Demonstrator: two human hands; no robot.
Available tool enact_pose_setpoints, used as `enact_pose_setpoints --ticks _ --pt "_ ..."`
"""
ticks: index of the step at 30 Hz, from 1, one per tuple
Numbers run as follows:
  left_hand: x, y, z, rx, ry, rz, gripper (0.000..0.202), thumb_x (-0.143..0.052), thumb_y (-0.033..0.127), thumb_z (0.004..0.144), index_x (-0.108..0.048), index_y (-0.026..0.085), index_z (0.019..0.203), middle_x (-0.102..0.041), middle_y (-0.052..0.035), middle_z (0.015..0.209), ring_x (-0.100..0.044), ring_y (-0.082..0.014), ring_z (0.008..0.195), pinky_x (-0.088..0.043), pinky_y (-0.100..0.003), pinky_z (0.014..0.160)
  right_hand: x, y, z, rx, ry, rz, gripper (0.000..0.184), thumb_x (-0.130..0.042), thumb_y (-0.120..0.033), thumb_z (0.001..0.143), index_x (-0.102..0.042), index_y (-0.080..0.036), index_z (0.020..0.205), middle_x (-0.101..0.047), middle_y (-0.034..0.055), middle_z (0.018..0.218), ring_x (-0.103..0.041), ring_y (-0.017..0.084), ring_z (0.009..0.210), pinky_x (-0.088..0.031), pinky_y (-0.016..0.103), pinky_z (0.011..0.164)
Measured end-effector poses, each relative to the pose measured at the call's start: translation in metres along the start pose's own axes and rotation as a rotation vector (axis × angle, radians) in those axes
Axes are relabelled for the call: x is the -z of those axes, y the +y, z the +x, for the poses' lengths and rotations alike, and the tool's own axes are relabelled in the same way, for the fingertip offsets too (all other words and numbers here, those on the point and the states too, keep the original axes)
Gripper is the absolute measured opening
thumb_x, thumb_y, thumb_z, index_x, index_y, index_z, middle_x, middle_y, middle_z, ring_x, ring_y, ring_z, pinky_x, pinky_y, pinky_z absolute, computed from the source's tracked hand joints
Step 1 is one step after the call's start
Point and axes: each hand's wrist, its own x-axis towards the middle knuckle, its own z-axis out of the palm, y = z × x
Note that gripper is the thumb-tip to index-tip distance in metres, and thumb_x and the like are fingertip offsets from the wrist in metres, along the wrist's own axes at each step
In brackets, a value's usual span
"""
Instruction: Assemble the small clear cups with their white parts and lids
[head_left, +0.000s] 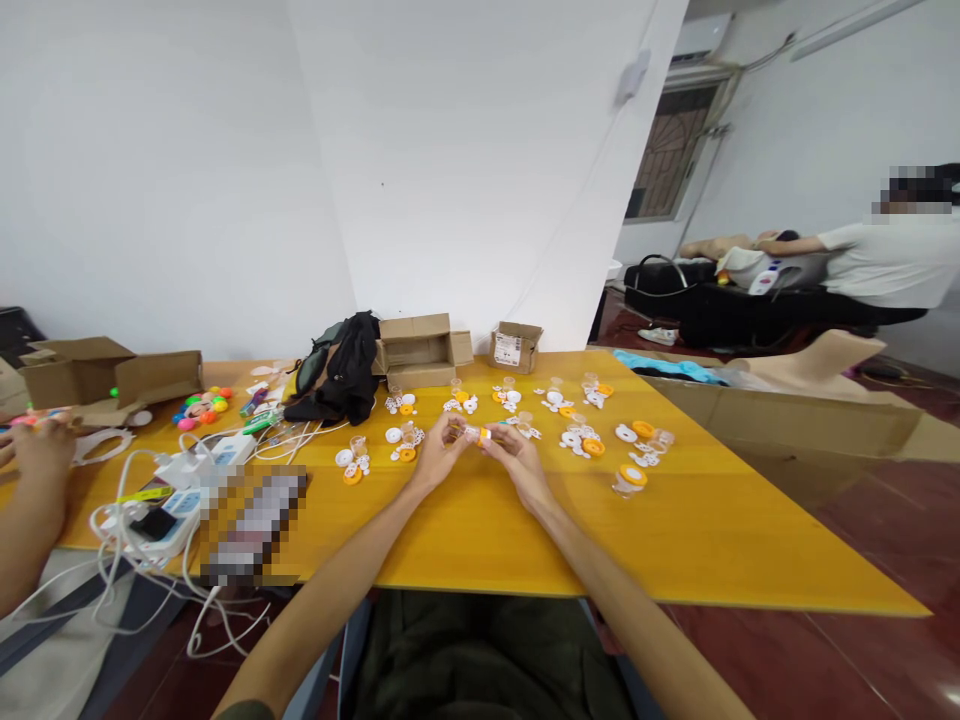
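Observation:
Between my two hands, above the middle of the table, is a small clear plastic jar with an orange lid (pixel 478 434), held on its side. The fingers of my left hand (pixel 441 452) close round the clear end. My right hand (pixel 519 462) pinches the orange end. Around my hands lie several small groups of parts: clear cups (pixel 358 445), white perforated discs (pixel 574 438) and orange rings (pixel 593 448). To the right, a clear jar with an orange-rimmed white lid (pixel 631 478) sits apart from the groups.
Behind the parts stand an open cardboard box (pixel 416 350), a smaller box (pixel 515 348) and a black backpack (pixel 341 370). Left of me are a phone (pixel 259 525), power strips (pixel 176 510) with tangled white cables, colourful balls (pixel 201 408) and another person's hand (pixel 41 450).

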Motion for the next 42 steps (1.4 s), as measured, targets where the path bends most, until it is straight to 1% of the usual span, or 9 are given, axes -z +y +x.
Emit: enact_pose_setpoints --ticks 11,15,19,23,27,30,33,36,42 --pt "-0.0018 0.0004 0.0003 0.016 -0.011 -0.028 0.032 -0.075 0.044 0.075 -0.060 0.019 0.090 -0.065 -0.0020 0.090 -0.062 -0.0155 0.081 -0.050 -0.027 0.078 0.0021 0.0019 0.0006 -0.003 -0.025 -0.014 0.043 -0.087 -0.052 0.054 -0.071 -0.025 0.083 -0.073 0.0032 0.090 -0.066 0.024 0.092 -0.057 0.037 0.079" --pt "-0.0019 -0.0017 0.0015 0.063 -0.004 -0.063 0.035 -0.078 0.042 0.071 -0.060 0.020 0.091 -0.066 -0.0021 0.091 -0.063 -0.0161 0.083 -0.050 -0.027 0.078 0.0023 0.0015 0.0001 -0.029 -0.044 0.001 0.044 -0.086 -0.054 0.055 -0.071 -0.025 0.084 -0.074 0.0039 0.090 -0.068 0.024 0.088 -0.057 0.038 0.079" --pt "-0.0008 -0.0021 0.0020 0.120 -0.047 -0.092 0.037 -0.082 0.039 0.066 -0.063 0.019 0.091 -0.068 -0.0022 0.089 -0.063 -0.0174 0.085 -0.049 -0.028 0.079 0.0034 0.0032 0.0004 -0.077 -0.057 0.049 0.047 -0.086 -0.057 0.053 -0.072 -0.025 0.084 -0.075 0.0039 0.088 -0.069 0.025 0.087 -0.058 0.040 0.082" --pt "0.0000 -0.0014 0.0007 0.134 -0.095 -0.050 0.035 -0.083 0.033 0.063 -0.067 0.019 0.091 -0.071 -0.0027 0.091 -0.064 -0.0190 0.086 -0.049 -0.030 0.080 0.0057 0.0068 0.0015 -0.107 -0.093 0.086 0.046 -0.086 -0.055 0.055 -0.073 -0.025 0.087 -0.075 0.0037 0.089 -0.069 0.025 0.089 -0.057 0.043 0.086" --pt "0.0006 -0.0017 0.0002 0.128 -0.096 -0.003 0.032 -0.083 0.032 0.064 -0.069 0.019 0.090 -0.072 -0.0027 0.091 -0.065 -0.0201 0.087 -0.048 -0.031 0.082 0.0075 0.0089 0.0024 -0.131 -0.119 0.104 0.042 -0.087 -0.052 0.057 -0.073 -0.024 0.085 -0.075 0.0033 0.086 -0.070 0.023 0.086 -0.057 0.043 0.088" --pt "0.0009 -0.0013 0.0004 0.112 -0.100 0.002 0.031 -0.083 0.033 0.064 -0.069 0.019 0.088 -0.072 -0.0030 0.091 -0.065 -0.0202 0.088 -0.048 -0.032 0.086 0.0073 0.0081 0.0019 -0.143 -0.133 0.096 0.043 -0.087 -0.053 0.056 -0.073 -0.023 0.084 -0.075 0.0033 0.084 -0.070 0.022 0.084 -0.057 0.043 0.088" --pt "0.0006 -0.0009 0.0001 0.111 -0.112 -0.039 0.033 -0.083 0.036 0.063 -0.069 0.018 0.087 -0.072 -0.0038 0.091 -0.065 -0.0202 0.089 -0.049 -0.032 0.087 0.0062 0.0066 0.0007 -0.139 -0.131 0.079 0.045 -0.085 -0.056 0.056 -0.074 -0.022 0.083 -0.075 0.0036 0.084 -0.070 0.023 0.086 -0.057 0.043 0.088" --pt "-0.0002 -0.0019 -0.0007 0.147 -0.120 -0.094 0.036 -0.084 0.038 0.062 -0.068 0.018 0.087 -0.073 -0.0041 0.090 -0.067 -0.0203 0.088 -0.051 -0.033 0.086 0.0053 0.0060 -0.0002 -0.121 -0.125 0.047 0.046 -0.084 -0.059 0.057 -0.075 -0.021 0.082 -0.075 0.0045 0.086 -0.070 0.024 0.088 -0.058 0.042 0.087" --pt "-0.0009 -0.0060 -0.0007 0.180 -0.121 -0.112 0.039 -0.086 0.037 0.060 -0.068 0.018 0.090 -0.073 -0.0048 0.092 -0.068 -0.0205 0.088 -0.052 -0.033 0.085 0.0061 0.0090 0.0014 -0.126 -0.097 0.028 0.045 -0.085 -0.057 0.055 -0.073 -0.021 0.079 -0.075 0.0049 0.083 -0.070 0.023 0.085 -0.058 0.042 0.085"
